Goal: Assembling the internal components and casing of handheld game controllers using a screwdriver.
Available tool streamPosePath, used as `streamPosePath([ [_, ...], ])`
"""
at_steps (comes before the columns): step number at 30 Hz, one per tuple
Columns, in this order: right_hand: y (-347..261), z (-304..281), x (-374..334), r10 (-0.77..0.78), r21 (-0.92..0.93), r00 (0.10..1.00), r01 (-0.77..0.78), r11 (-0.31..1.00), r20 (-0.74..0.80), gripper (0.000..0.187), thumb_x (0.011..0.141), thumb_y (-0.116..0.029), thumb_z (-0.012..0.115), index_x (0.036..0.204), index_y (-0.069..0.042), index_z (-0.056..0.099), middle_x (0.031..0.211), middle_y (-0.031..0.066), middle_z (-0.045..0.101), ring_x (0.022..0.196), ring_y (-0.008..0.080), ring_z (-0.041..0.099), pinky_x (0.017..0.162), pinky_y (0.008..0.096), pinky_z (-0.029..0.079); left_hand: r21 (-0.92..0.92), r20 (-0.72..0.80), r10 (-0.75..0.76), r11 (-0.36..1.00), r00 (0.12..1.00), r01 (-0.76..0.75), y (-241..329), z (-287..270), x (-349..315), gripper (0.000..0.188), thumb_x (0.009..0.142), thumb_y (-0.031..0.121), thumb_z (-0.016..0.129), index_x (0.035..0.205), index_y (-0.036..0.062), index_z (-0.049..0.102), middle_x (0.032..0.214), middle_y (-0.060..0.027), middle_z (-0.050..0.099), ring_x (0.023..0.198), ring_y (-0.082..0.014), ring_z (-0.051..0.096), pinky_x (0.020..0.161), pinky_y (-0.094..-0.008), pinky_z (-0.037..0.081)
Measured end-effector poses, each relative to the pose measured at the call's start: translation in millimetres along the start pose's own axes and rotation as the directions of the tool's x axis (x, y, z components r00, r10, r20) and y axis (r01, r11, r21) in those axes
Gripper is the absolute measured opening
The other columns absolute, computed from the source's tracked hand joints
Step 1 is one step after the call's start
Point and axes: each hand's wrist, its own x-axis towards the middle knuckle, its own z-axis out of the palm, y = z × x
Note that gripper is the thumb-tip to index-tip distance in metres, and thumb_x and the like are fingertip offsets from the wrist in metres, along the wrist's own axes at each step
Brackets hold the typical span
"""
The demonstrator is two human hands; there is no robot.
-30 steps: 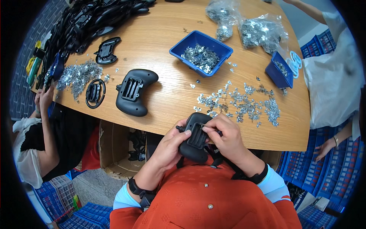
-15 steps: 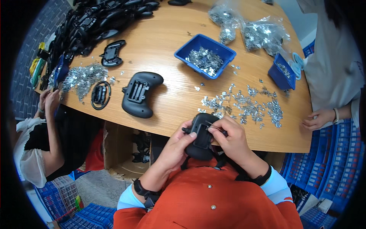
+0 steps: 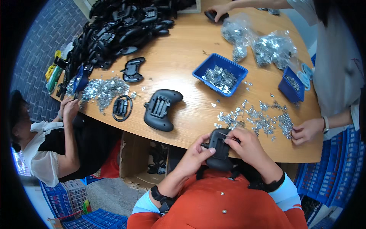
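Fingers of the left hand [image 3: 194,154] were curled round the left side of a black game-controller shell [image 3: 219,149], while the right hand [image 3: 246,147] clamped its right side and pinched a small metal contact clip [image 3: 227,136] against it. It was held at the near edge of the wooden table [image 3: 183,57], just before the scattered loose clips [image 3: 259,118]. Judging by looks, the shell was light, rigid, smooth plastic, best gripped by its handles. Its long axis ran roughly far-to-near, handles pointing toward the wearer.
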Motion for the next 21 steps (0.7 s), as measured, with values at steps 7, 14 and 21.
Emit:
streamPosePath([
  [7, 1.0, -9.1, 6.5, 0.148, 0.203, 0.989, -0.149, 0.968, 0.02, 0.012, 0.079, -0.012, 0.069, 0.082, 0.0, 0.065, 0.07, 0.0048, 0.062, 0.065, 0.0125, 0.055, 0.061, 0.0282, 0.044, -0.224, 0.012, -0.008, 0.975, 1.0, 0.011, 1.4, -4.4, 6.1, 0.056, 0.092, 0.007, 0.058, 0.14, 0.0032, 0.031, 0.092, -0.0088, 0.066, 0.079, -0.0141, 0.067, 0.068, -0.0274, 0.056],
  [14, -6.7, -5.4, -2.0, 0.29, 0.409, 0.944, -0.33, 0.851, 0.159, 0.011, 0.083, -0.011, 0.068, 0.081, -0.001, 0.063, 0.07, 0.0015, 0.062, 0.059, 0.007, 0.053, 0.054, 0.0244, 0.042, -0.224, -0.028, 0.036, 0.974, 0.999, -0.042, 11.6, -0.5, 2.6, 0.051, 0.09, 0.008, 0.059, 0.135, 0.0016, 0.037, 0.097, -0.0091, 0.066, 0.081, -0.0129, 0.066, 0.07, -0.0268, 0.055],
  [21, -7.4, 3.9, -9.0, 0.317, 0.611, 0.936, -0.343, 0.713, 0.156, 0.01, 0.086, -0.006, 0.065, 0.09, -0.002, 0.058, 0.072, 0.0006, 0.061, 0.048, -0.0002, 0.044, 0.042, 0.017, 0.034, -0.069, -0.036, 0.188, 0.979, 0.982, -0.19, 4.9, -7.0, 1.6, 0.047, 0.092, 0.006, 0.057, 0.134, 0.0036, 0.035, 0.099, -0.0119, 0.066, 0.085, -0.0145, 0.067, 0.071, -0.0253, 0.055],
])
